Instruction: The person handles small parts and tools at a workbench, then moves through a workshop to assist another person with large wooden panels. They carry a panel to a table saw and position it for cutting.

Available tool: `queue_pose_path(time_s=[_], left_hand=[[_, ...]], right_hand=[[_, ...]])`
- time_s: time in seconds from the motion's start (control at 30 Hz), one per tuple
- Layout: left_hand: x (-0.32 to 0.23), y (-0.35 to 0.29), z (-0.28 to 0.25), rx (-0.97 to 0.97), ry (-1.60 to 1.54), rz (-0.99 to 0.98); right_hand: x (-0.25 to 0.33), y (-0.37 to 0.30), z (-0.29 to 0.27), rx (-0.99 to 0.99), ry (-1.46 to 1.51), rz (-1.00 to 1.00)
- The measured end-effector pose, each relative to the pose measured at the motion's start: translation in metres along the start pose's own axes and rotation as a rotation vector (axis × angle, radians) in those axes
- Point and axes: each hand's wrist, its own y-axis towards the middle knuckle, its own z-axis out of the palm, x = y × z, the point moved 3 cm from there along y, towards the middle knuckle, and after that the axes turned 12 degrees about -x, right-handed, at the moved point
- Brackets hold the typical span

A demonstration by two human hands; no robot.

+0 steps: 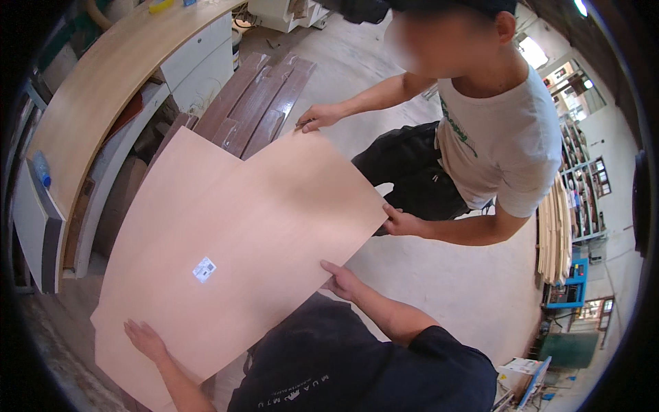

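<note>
A large pale wood panel (226, 213) with a stepped far edge and a small white label (204, 270) spreads out in front of me. My left hand (145, 339) rests flat on its near left part, fingers stretched. At the panel's right edge, my right hand (341, 281) grips it with the thumb on top; the other fingers are partly hidden. Across from me, a co-worker in a white T-shirt holds the same panel's right corner with one hand (401, 222). The co-worker's other hand (321, 118) is at the far edge, with a small dark object I cannot make out.
Brown wrapped boards (257, 96) lie beneath and beyond the panel. A long curved wooden worktop (103, 89) runs along the left, with a blue bottle (42, 169) near its close end. Pale planks (553, 230) stand against a rack at the right.
</note>
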Motion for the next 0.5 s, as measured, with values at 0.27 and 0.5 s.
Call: queue_pose_path(time_s=[0.27, 0.5], left_hand=[[-0.027, 0.014, -0.106, 0.343, -0.304, -0.035], [-0.067, 0.003, -0.27, 0.475, -0.823, 0.069]], right_hand=[[0.043, -0.049, 0.013, 0.03, -0.018, -0.345], [0.034, -0.12, 0.025, 0.321, -0.212, -0.498]])
